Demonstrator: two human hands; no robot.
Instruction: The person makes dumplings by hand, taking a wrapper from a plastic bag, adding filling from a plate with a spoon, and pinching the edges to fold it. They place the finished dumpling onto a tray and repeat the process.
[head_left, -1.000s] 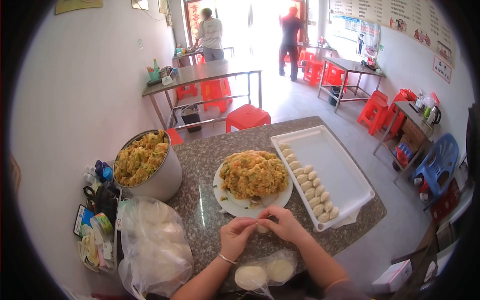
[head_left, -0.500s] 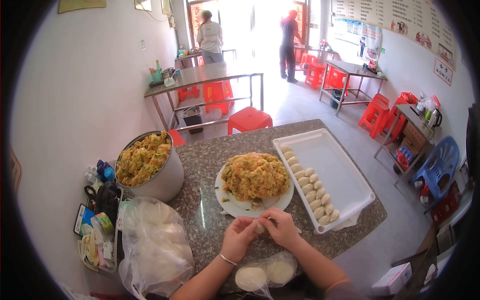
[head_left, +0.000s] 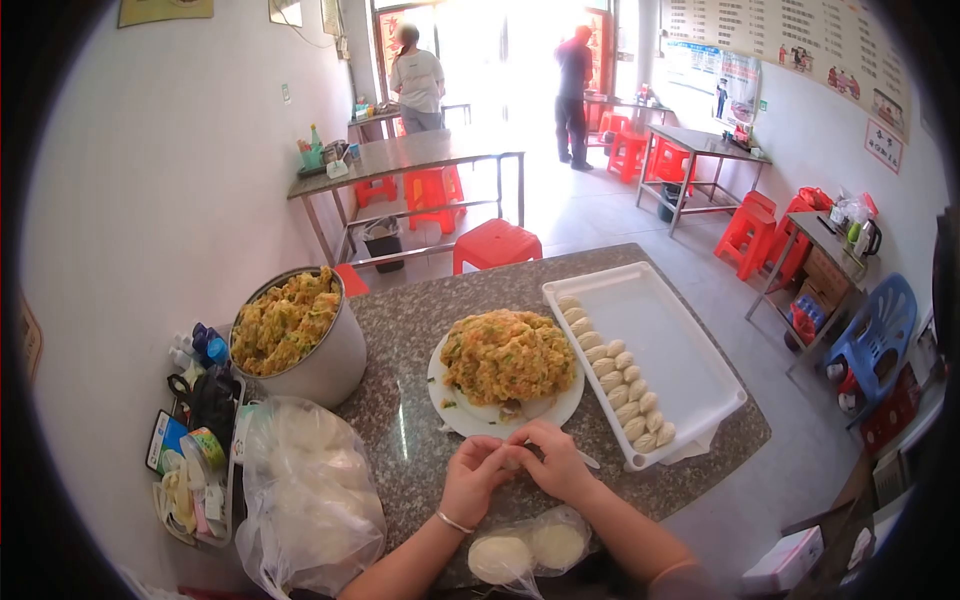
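Note:
My left hand [head_left: 478, 472] and my right hand [head_left: 550, 460] meet fingertip to fingertip over the stone table, just in front of the plate. Their fingers pinch a dumpling that is almost wholly hidden now. Beyond them, a white plate [head_left: 440, 408] bears a tall mound of orange and green filling [head_left: 508, 355], with a utensil's end in its near edge. Below my wrists lie round dough wrappers [head_left: 502, 558] in clear plastic. To the right, a white tray [head_left: 690, 350] holds rows of pleated dumplings [head_left: 628, 393] along its left side.
A metal pot [head_left: 340, 350] heaped with filling stands at the left, above a plastic bag [head_left: 310, 490] of dough wrappers. A basket of small items [head_left: 200, 450] sits at the far left. Tables, red stools [head_left: 497, 243] and two people are farther back.
My fingers have closed further over the dumpling, so the pale dough seen between them earlier is now covered. The view has shifted slightly.

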